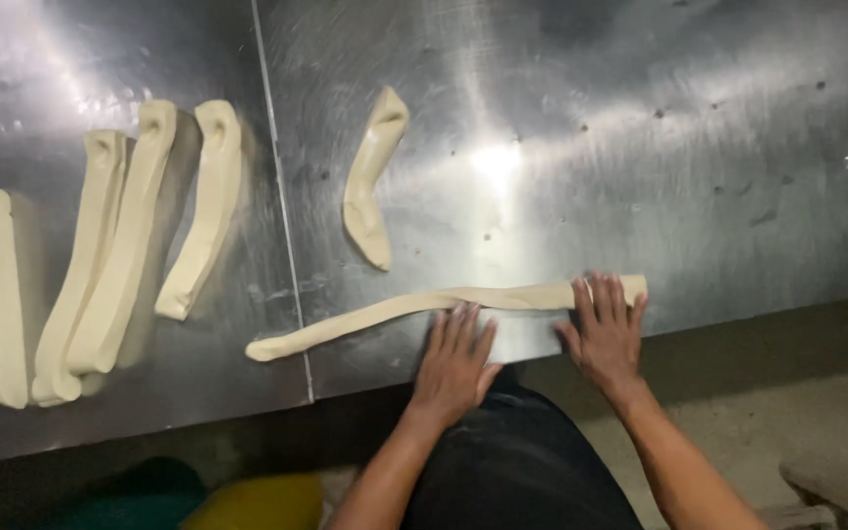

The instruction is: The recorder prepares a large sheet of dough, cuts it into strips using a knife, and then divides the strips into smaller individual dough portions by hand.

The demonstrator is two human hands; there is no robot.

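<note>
Steel worktable, seam at left, bare to the right; left hand and right hand flat, fingers open, pressing dough rope nr front edge.

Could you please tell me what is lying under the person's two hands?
A long, thin, pale dough rope lies on the scratched steel table. The left hand and right hand press flat on it, covering those stretches.
</note>
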